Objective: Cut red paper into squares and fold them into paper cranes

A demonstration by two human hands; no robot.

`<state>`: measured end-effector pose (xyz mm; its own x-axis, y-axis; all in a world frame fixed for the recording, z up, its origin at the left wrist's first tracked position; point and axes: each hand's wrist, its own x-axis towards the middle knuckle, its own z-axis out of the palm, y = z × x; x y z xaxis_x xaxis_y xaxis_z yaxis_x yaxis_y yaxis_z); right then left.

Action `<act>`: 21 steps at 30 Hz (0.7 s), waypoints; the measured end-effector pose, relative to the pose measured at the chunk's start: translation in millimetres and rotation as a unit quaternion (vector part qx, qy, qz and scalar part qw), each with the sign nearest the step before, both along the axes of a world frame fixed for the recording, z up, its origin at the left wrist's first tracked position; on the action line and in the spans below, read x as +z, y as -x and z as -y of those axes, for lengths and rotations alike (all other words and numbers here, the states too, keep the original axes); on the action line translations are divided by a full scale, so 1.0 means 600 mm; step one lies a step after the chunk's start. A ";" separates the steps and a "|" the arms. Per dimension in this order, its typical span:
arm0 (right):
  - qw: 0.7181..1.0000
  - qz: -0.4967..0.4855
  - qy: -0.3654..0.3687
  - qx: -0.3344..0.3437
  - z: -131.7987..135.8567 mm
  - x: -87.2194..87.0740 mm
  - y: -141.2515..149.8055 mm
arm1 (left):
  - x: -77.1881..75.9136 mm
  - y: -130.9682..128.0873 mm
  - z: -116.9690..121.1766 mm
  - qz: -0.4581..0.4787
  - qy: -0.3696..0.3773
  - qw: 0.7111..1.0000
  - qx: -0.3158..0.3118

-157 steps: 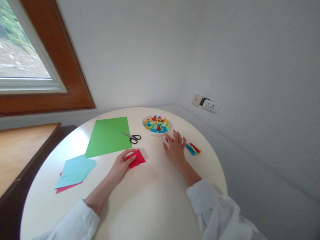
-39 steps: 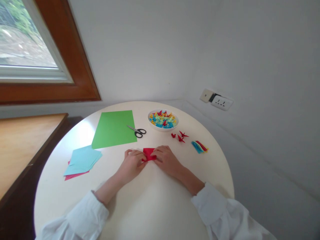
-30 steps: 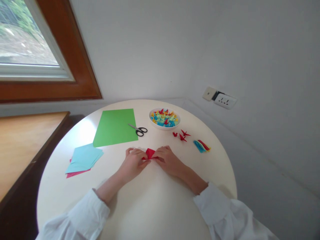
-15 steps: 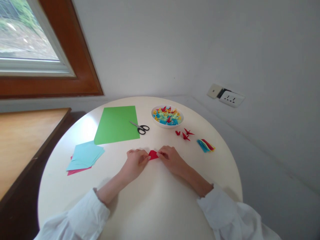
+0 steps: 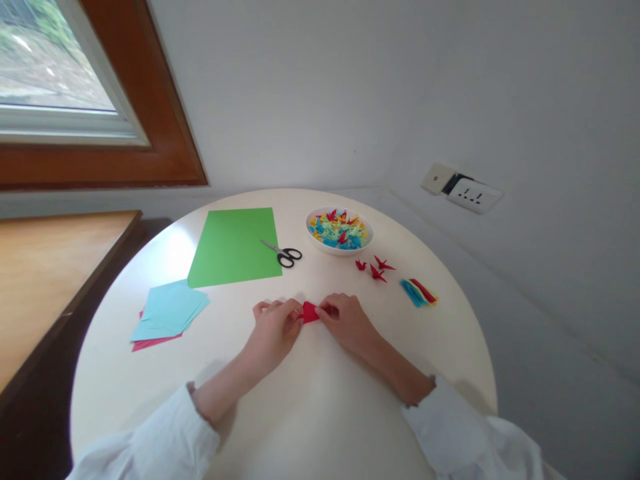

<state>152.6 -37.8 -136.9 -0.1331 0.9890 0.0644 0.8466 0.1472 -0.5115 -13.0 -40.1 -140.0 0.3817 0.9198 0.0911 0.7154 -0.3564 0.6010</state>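
Observation:
A small folded piece of red paper (image 5: 310, 312) lies between my two hands at the middle of the table. My left hand (image 5: 277, 325) pinches its left edge between thumb and forefinger. On the opposite side, my right hand (image 5: 345, 319) is closed on the right edge, thumb against the paper. Parts of the paper are covered by my fingertips. Beyond my right hand stand three red paper cranes (image 5: 378, 273).
Scissors (image 5: 285, 255) with black handles rest partly on a green sheet (image 5: 235, 247). A white bowl (image 5: 340, 251) holds many coloured paper cranes. Light blue paper squares (image 5: 170, 310) lie left, over pink ones. Coloured paper strips (image 5: 419, 292) lie right on the round white table (image 5: 300, 413).
The view has shifted slightly. My left fingers have changed their hold at the red paper's left edge; my right hand keeps its pinch.

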 end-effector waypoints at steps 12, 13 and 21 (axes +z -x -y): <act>0.998 0.069 -0.014 0.000 0.001 0.000 0.004 | 0.010 -0.001 0.013 -0.075 -0.031 0.996 -0.022; 0.997 0.073 -0.015 0.000 0.001 -0.001 0.005 | 0.012 -0.001 0.014 -0.084 -0.032 0.996 -0.023; 0.996 0.082 -0.028 0.000 0.000 -0.006 0.007 | 0.014 -0.001 0.019 -0.112 -0.043 0.992 -0.028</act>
